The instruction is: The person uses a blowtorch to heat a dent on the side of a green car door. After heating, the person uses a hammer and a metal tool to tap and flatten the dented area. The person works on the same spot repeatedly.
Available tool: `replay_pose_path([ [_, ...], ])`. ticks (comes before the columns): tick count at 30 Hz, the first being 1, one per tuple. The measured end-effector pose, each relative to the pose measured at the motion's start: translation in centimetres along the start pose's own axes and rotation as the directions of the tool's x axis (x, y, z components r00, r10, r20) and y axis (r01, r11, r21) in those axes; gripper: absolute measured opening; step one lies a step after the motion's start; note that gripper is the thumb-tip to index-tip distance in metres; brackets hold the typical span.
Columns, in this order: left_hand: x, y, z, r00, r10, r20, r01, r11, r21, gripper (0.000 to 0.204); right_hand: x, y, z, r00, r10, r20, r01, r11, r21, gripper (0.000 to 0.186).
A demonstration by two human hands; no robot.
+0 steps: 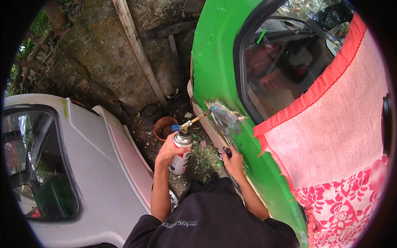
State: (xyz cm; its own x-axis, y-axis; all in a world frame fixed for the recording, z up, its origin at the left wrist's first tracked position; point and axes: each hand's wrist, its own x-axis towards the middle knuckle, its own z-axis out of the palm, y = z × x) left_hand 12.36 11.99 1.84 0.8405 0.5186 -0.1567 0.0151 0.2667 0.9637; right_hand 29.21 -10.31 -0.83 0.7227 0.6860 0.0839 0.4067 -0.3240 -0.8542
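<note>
My left hand [168, 149] is wrapped round a white and red gas torch canister [179, 163]. Its brass nozzle [201, 116] with a blue knob points up and right, and a small bluish spot shows at the tip. That tip is close to a scorched, peeled patch [226, 117] on the green car body [213, 62]. Lower down beside the same panel, my right hand [235, 163] is closed on a small dark-handled tool [226, 153]; its working end is hard to make out.
To the left stands a grey-white car [99, 153]. A brown bucket [164, 127] is on the ground between the cars, among green paint flakes [202, 159]. A pink and red towel [318, 136] hangs over the green car. A wooden plank [142, 56] leans at the back wall.
</note>
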Motion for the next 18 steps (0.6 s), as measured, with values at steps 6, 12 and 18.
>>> replay_pose_path([
  [6, -0.2, -0.2, -0.1, 1.0, -0.015, 0.009, 0.015, 1.0, 0.019, 0.047, -0.9, 0.2, 0.3, 0.999, 0.003, -0.038, -0.002, 1.0, 0.024, 0.019],
  [12, -0.2, -1.1, -0.5, 0.998, 0.027, 0.06, -0.028, 1.0, 0.014, 0.061, -2.1, 0.4, 0.8, 0.996, 0.0, -0.084, 0.0, 1.0, 0.0, 0.019],
  [18, -0.3, -0.9, 0.1, 1.0, 0.028, -0.007, -0.028, 1.0, 0.006, 0.07, -3.1, 0.7, 1.5, 0.992, 0.019, -0.124, -0.022, 1.0, -0.018, 0.02],
])
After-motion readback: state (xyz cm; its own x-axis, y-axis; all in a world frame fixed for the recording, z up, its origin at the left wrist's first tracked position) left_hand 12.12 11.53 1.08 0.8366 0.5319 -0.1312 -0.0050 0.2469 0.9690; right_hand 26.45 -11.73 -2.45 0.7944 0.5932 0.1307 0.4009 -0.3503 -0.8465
